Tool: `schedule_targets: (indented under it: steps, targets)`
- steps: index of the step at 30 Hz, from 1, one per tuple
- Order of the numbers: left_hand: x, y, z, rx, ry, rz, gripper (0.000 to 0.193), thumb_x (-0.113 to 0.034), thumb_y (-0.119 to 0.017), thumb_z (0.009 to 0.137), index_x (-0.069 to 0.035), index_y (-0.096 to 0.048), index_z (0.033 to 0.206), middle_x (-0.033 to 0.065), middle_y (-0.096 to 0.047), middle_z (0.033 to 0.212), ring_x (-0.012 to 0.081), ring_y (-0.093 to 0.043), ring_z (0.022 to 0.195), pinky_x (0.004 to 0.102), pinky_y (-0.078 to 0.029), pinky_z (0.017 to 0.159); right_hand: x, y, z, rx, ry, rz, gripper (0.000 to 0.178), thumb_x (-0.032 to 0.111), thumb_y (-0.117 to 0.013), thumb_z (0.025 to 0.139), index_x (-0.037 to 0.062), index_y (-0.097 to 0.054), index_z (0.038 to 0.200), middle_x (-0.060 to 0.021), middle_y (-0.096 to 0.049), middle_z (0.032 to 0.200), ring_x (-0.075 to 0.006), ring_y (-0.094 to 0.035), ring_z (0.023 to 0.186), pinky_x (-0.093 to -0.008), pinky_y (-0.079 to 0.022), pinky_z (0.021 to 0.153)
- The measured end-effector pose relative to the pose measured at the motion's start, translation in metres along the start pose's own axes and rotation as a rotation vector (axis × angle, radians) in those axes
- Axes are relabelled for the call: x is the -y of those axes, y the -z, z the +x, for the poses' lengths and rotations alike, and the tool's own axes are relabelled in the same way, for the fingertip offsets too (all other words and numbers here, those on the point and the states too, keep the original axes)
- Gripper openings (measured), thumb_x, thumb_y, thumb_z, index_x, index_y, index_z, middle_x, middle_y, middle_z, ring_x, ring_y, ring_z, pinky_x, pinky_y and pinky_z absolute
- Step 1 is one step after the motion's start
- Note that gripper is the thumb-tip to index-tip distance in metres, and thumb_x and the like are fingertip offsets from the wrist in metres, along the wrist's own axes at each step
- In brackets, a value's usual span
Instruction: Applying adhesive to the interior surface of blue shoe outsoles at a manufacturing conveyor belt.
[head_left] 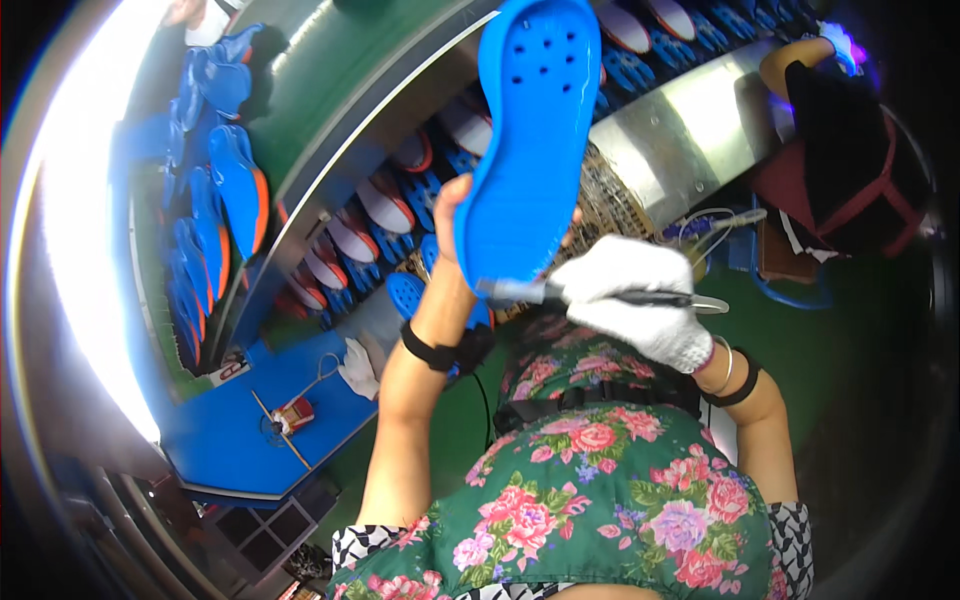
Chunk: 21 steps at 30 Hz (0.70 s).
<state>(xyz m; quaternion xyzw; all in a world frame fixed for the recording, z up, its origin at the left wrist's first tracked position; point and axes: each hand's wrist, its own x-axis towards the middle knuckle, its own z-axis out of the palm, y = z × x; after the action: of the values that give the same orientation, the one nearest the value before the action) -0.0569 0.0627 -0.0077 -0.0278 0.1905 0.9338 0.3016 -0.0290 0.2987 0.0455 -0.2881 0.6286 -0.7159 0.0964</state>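
Holding blue sole (535, 150) out beyond floral apron (590, 440), clasped at both edges in left grip (455, 215), seemingly for steadiness, and pinching brush (522, 291) in gloved right grip (635, 290) at apron-side end.

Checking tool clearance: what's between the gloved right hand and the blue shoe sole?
Head view: the front of a flat brush, gripped by the gloved right hand, reaches the blue shoe sole's lower end.

Premises appeared to be a footwear factory: soles (385, 207) stood in rows near a metal ledge (690, 145), more occupied a green worktop (330, 90), and a co-worker (835, 130) was present.
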Motion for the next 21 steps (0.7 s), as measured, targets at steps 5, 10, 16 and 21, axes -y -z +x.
schedule_targets:
  steps: [5, 10, 16, 21]
  targets:
    - [0.035, 0.001, -0.023, 0.025, -0.053, -0.211, 0.1, -0.068, -0.06, 0.085, -0.003, -0.034, 0.156, 0.0312, -0.047, 0.149, 0.0487, -0.054, 0.129, 0.065, -0.046, 0.105, 0.002, 0.031, 0.051, -0.276, 0.311, -0.504, 0.013, 0.002, -0.081, 0.078, 0.004, -0.077, 0.091, -0.013, -0.077, 0.096, -0.0249, -0.073, 0.086, -0.0366, -0.057, 0.079]
    - [0.037, -0.026, -0.048, -0.121, -0.342, -0.218, 0.115, -0.074, -0.066, 0.079, -0.004, -0.026, 0.16, 0.0361, -0.037, 0.154, 0.0492, -0.047, 0.137, 0.0569, -0.045, 0.111, 0.019, 0.019, 0.051, -0.047, 0.314, -0.186, 0.017, -0.001, -0.081, 0.074, 0.0017, -0.076, 0.09, -0.0144, -0.077, 0.096, -0.0261, -0.073, 0.087, -0.0368, -0.057, 0.08]
    - [-0.07, -0.053, -0.063, 0.422, -0.408, 0.133, 0.122, -0.055, -0.086, 0.077, -0.003, -0.014, 0.161, 0.032, -0.023, 0.16, 0.0489, -0.043, 0.137, 0.0616, -0.05, 0.104, 0.008, 0.033, 0.032, -0.354, -0.065, 0.267, 0.019, -0.005, -0.076, 0.082, -0.0032, -0.076, 0.102, -0.0159, -0.076, 0.105, -0.0204, -0.073, 0.095, -0.0328, -0.059, 0.085]
    - [-0.139, -0.053, -0.05, 0.101, -0.781, -0.528, 0.105, -0.058, -0.064, 0.093, 0.001, -0.011, 0.161, 0.0301, -0.01, 0.164, 0.0501, -0.01, 0.153, 0.0597, -0.026, 0.124, -0.026, 0.002, 0.024, -0.191, -0.225, 0.167, 0.017, -0.001, -0.077, 0.085, -0.0015, -0.076, 0.102, -0.0098, -0.076, 0.102, -0.0157, -0.071, 0.09, -0.0294, -0.057, 0.082]
